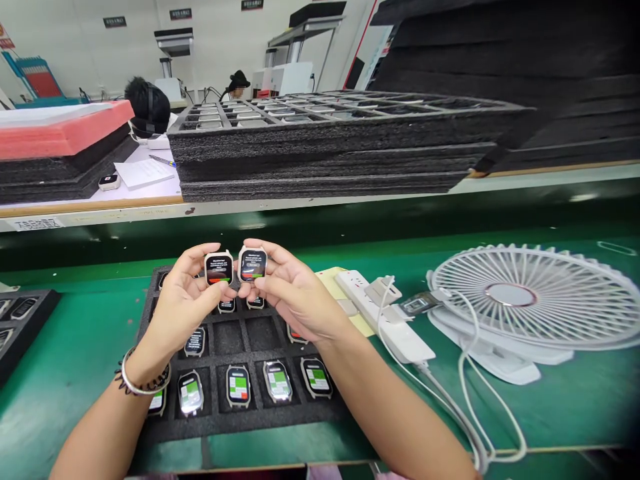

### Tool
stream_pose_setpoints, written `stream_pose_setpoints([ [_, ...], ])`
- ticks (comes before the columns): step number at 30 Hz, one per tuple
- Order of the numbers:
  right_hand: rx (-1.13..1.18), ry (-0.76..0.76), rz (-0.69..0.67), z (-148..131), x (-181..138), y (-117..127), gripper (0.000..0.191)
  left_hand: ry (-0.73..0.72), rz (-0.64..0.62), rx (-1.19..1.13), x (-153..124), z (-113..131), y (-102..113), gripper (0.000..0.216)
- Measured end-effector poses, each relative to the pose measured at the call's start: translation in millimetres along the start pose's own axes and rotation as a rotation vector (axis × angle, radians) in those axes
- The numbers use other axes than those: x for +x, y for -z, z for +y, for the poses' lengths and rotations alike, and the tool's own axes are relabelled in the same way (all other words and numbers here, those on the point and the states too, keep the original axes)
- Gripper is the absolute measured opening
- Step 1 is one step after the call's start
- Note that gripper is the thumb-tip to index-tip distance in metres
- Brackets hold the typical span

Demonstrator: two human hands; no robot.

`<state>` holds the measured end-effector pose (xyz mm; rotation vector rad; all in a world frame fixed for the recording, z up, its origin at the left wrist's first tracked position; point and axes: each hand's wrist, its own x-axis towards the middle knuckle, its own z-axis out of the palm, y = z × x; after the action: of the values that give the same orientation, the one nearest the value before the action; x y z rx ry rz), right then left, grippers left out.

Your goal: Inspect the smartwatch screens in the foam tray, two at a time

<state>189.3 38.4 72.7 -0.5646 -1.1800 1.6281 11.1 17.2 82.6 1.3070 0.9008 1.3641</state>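
Between the thumb and fingers of my left hand is a strapless smartwatch, its lit screen facing me. My right hand pinches a second smartwatch close beside it. Both screens carry white text above a red and green strip. Beneath the hands lies a black foam tray with several more watches in its square pockets. Two pockets in the middle row hold nothing. In the front row, the watch screens show green and white blocks. My hands and wrists cover part of the tray.
Right of the tray are a white power strip with cables and a white fan. Another foam tray sits at the left edge. Stacked foam trays stand on the shelf ahead, with people beyond.
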Motion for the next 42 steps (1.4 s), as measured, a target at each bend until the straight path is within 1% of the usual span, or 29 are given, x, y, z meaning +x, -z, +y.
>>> stream_pose_setpoints([
  [4,-0.015,0.004,0.015,-1,1,0,0.048,0.031,-0.008,0.023,-1,0,1,0.048],
  [12,-0.023,0.000,0.033,2,2,2,0.037,0.073,-0.002,0.014,-2,1,0,0.037],
  [25,-0.033,0.003,0.039,2,2,1,0.041,0.102,0.007,-0.022,0,2,0,0.040],
  [32,-0.005,-0.016,0.039,6,5,3,0.045,0.183,0.014,-0.141,4,0,3,0.050],
  [35,0.028,-0.031,0.059,8,8,5,0.045,0.191,0.017,-0.159,6,-2,4,0.057],
  [39,0.109,-0.096,0.094,9,12,8,0.046,0.190,0.023,-0.159,9,-6,6,0.066],
  [42,0.137,-0.121,0.103,10,14,10,0.045,0.193,0.027,-0.167,11,-8,6,0.066],
])
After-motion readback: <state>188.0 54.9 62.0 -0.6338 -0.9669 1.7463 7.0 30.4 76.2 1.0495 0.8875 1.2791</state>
